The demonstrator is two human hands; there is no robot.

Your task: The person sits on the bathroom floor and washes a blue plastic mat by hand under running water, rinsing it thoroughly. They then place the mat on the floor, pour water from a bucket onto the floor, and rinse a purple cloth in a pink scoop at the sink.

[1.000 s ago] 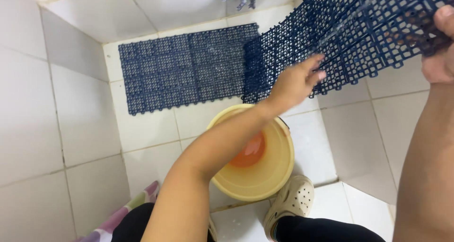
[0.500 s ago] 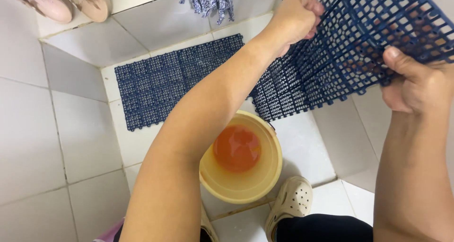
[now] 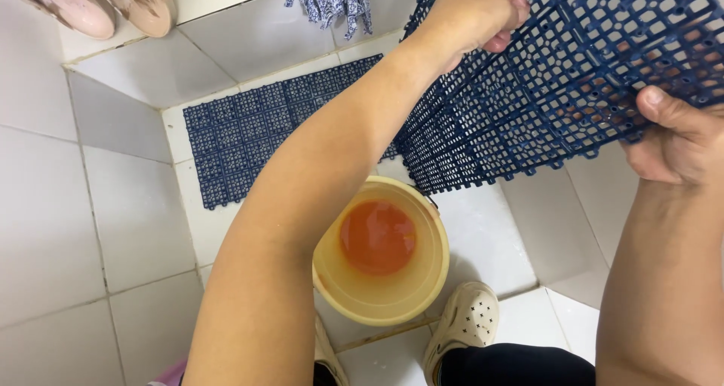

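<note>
Above a pale yellow round plastic bucket (image 3: 381, 250) I hold a dark blue plastic grid mat with square holes (image 3: 558, 84) up off the floor, tilted, its lower edge hanging over the bucket's far rim. My left hand (image 3: 479, 12) is closed on the mat's upper left part, fingers curled through the lattice. My right hand (image 3: 679, 141) clamps the mat's right edge, thumb pressed on top and the other fingers hidden beneath. The two hands are well apart, with the mat stretched between them.

The bucket stands on the white tiled floor (image 3: 75, 227) and its bottom looks orange. A second dark blue grid mat (image 3: 256, 133) lies flat on the tiles beyond the bucket, partly hidden behind my left forearm and the raised mat. My cream perforated clog (image 3: 464, 326) sits just beside the bucket's near edge. At the top, a blue and white patterned cloth (image 3: 332, 1) hangs down, and a pair of pinkish-beige shoes (image 3: 98, 5) rests on the raised ledge at the upper left.
</note>
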